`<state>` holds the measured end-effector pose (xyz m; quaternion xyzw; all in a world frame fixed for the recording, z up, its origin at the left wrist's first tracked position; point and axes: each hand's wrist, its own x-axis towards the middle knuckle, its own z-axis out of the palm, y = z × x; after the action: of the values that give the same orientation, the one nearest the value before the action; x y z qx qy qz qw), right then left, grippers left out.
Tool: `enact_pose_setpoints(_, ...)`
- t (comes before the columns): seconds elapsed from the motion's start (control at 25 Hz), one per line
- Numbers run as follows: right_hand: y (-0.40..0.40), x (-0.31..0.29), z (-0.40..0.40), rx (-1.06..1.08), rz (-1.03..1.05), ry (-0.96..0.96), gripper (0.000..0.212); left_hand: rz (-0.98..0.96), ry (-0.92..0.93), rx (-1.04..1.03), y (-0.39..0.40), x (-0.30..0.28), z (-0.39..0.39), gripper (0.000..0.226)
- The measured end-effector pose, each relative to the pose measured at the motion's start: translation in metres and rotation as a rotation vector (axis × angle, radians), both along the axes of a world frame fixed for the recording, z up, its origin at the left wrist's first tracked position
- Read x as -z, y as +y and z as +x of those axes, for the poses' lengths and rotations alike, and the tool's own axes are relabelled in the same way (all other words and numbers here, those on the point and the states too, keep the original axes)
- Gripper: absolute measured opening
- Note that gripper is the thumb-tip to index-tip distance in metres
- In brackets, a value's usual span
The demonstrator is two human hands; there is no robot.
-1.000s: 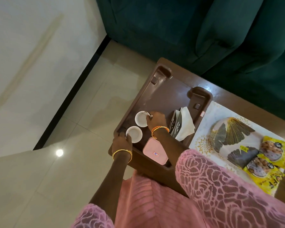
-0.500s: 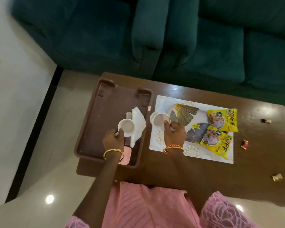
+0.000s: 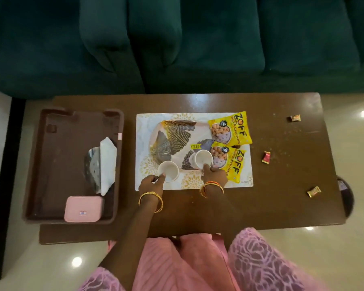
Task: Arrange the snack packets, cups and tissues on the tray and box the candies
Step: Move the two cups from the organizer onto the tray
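Two white cups over the leaf-print tray [image 3: 172,135]: left cup [image 3: 168,171] at its near-left rim, pinched by the left hand [image 3: 151,182]; right cup [image 3: 202,159] near the packets, rim pinched by the right hand [image 3: 214,175]. Tray's long axis runs left-right; open room lies far-left. Snack packets [image 3: 231,131] crowd the right edge. Tissues [image 3: 107,164] and pink box [image 3: 83,208] sit in the brown bin [image 3: 51,164], nearer the left hand. Candies [image 3: 266,157] lie rightward.

Candy [image 3: 295,118] print too small to read, right hand [image 3: 214,175] hides pkt [image 3: 231,162] corner, tissues [image 3: 107,164] cover holder [image 3: 90,164].
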<state>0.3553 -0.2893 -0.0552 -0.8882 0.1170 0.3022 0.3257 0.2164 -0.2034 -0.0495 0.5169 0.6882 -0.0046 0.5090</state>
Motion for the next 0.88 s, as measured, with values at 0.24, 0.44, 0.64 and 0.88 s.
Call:
enact_pose_setpoints(0.24,0.020,0.033,0.009,0.020,-0.039,0.040,0.034,0.027,0.034,0.010,-0.013,0.020,0.028,0.038)
enact_pose_setpoints(0.44,0.006,0.036,0.016,-0.031,-0.081,-0.048,0.037,0.011,0.031,0.055,-0.015,0.023,0.035,0.035)
enact_pose_setpoints(0.64,-0.003,0.043,0.027,-0.068,-0.082,-0.082,0.038,0.018,-0.014,0.180,-0.011,0.028,0.044,0.032)
enact_pose_setpoints(0.88,0.003,0.047,0.022,-0.006,-0.090,-0.085,0.042,-0.007,-0.057,0.219,0.009,0.042,0.054,0.027)
